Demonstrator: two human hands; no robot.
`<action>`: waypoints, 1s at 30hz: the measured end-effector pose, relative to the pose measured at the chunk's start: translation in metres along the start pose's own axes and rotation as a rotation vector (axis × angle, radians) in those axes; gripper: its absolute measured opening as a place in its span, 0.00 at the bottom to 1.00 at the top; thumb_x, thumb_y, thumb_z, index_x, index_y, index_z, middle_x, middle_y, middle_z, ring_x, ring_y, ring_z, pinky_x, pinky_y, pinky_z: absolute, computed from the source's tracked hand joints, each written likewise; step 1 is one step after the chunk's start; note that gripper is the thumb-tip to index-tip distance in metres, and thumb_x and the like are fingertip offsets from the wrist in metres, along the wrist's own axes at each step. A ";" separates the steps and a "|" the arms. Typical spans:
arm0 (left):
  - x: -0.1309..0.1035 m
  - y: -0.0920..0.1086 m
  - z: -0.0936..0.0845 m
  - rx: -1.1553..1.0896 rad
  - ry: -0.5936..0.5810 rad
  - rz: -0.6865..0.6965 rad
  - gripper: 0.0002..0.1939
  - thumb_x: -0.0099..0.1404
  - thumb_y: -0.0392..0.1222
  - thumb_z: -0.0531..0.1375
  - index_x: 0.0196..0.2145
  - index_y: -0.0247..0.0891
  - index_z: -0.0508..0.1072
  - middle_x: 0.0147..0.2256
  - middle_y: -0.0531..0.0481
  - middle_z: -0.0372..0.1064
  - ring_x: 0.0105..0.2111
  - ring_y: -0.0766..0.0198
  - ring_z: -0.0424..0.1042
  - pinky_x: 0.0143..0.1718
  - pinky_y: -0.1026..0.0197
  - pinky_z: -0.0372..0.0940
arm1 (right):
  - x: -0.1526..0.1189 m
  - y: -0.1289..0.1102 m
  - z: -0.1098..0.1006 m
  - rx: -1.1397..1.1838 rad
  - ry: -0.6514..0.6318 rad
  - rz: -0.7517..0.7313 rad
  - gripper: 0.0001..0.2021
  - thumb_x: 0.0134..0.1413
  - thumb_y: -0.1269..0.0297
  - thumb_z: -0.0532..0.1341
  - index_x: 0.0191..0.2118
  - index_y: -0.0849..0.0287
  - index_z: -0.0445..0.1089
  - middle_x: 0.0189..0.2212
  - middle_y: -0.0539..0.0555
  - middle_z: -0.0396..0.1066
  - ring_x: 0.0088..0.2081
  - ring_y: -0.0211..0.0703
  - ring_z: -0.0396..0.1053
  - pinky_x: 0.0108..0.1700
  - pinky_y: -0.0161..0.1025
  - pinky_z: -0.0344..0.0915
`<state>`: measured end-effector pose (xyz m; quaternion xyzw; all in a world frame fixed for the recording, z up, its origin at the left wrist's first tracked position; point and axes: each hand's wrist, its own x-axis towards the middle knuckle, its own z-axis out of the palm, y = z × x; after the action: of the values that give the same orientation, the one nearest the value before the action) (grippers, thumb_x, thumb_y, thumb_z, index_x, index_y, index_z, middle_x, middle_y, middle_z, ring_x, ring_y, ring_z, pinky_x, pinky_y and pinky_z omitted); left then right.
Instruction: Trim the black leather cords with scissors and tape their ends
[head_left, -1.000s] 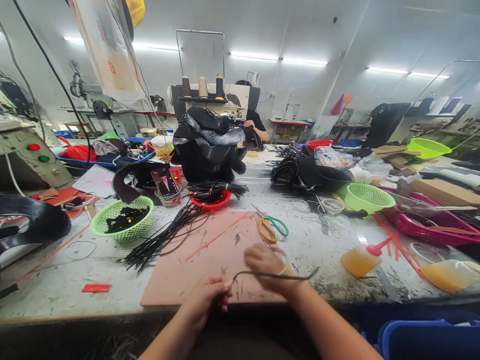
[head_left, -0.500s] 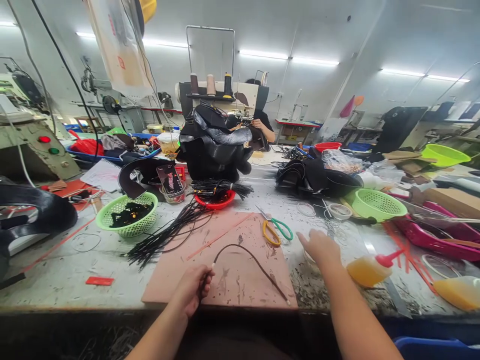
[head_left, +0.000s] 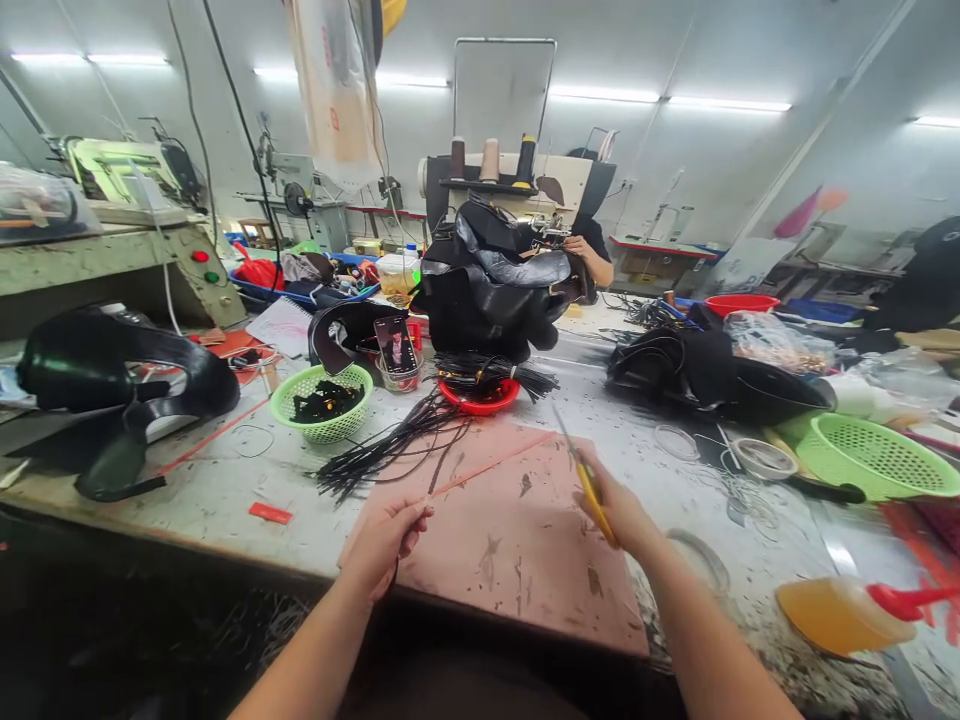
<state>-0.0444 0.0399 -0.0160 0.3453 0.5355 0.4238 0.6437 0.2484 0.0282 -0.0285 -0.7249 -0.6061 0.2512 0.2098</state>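
Note:
My left hand (head_left: 390,540) is closed in a pinch on a thin dark cord (head_left: 434,480), with a short length showing above the fingers. The rest of this cord is mostly hidden by the hand. My right hand (head_left: 619,510) grips a pair of scissors (head_left: 592,492) by the yellow handle, and the blades point up and away to the left. Both hands are over a pinkish cutting board (head_left: 517,560) with dark scuffs. Behind my left hand lies a bundle of black cords (head_left: 390,440), reaching to a red bowl (head_left: 480,398) that holds more of them.
A green basket of small black pieces (head_left: 322,425) stands left, near a phone (head_left: 395,345). Black leather parts (head_left: 487,290) are piled ahead, before a sewing machine where another person works. Right are another green basket (head_left: 877,455), a tape roll (head_left: 763,457) and a glue bottle (head_left: 844,612).
My right hand has taken hold of the scissors and lifted them over the board. The cord's long arc above the board no longer shows. The camera view has turned left.

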 end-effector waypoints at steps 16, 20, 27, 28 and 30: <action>0.003 0.016 -0.029 -0.081 0.018 0.111 0.06 0.41 0.39 0.59 0.15 0.32 0.68 0.14 0.55 0.61 0.12 0.78 0.47 0.13 0.71 0.36 | -0.038 -0.107 0.066 0.376 -0.560 -0.470 0.15 0.48 0.60 0.55 0.44 0.56 0.64 0.29 0.49 0.66 0.30 0.40 0.62 0.34 0.36 0.59; 0.005 0.020 -0.050 -0.116 0.063 0.122 0.05 0.40 0.38 0.59 0.14 0.32 0.67 0.15 0.55 0.62 0.12 0.79 0.48 0.13 0.71 0.36 | -0.030 -0.121 0.081 0.391 -0.577 -0.496 0.14 0.47 0.62 0.56 0.42 0.55 0.65 0.27 0.48 0.65 0.29 0.38 0.60 0.32 0.34 0.58; 0.011 0.022 -0.082 -0.174 0.148 0.141 0.04 0.39 0.37 0.58 0.15 0.33 0.66 0.15 0.56 0.62 0.12 0.79 0.48 0.12 0.72 0.37 | -0.018 -0.146 0.113 0.420 -0.620 -0.509 0.15 0.48 0.58 0.54 0.41 0.57 0.67 0.25 0.49 0.64 0.27 0.39 0.59 0.31 0.35 0.57; 0.013 0.022 -0.086 -0.179 0.159 0.142 0.05 0.39 0.37 0.58 0.15 0.33 0.66 0.15 0.56 0.62 0.12 0.79 0.49 0.12 0.72 0.37 | -0.015 -0.148 0.118 0.424 -0.607 -0.532 0.15 0.48 0.56 0.54 0.41 0.57 0.67 0.26 0.50 0.65 0.29 0.40 0.60 0.32 0.36 0.57; 0.017 0.020 -0.095 -0.184 0.178 0.139 0.05 0.39 0.37 0.59 0.15 0.33 0.66 0.15 0.56 0.62 0.12 0.79 0.48 0.12 0.72 0.37 | -0.009 -0.151 0.128 0.410 -0.602 -0.559 0.16 0.48 0.55 0.54 0.40 0.58 0.68 0.26 0.50 0.65 0.30 0.41 0.61 0.33 0.36 0.57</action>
<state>-0.1397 0.0627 -0.0226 0.2824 0.5239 0.5437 0.5917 0.0513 0.0459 -0.0360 -0.3719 -0.7501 0.4993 0.2229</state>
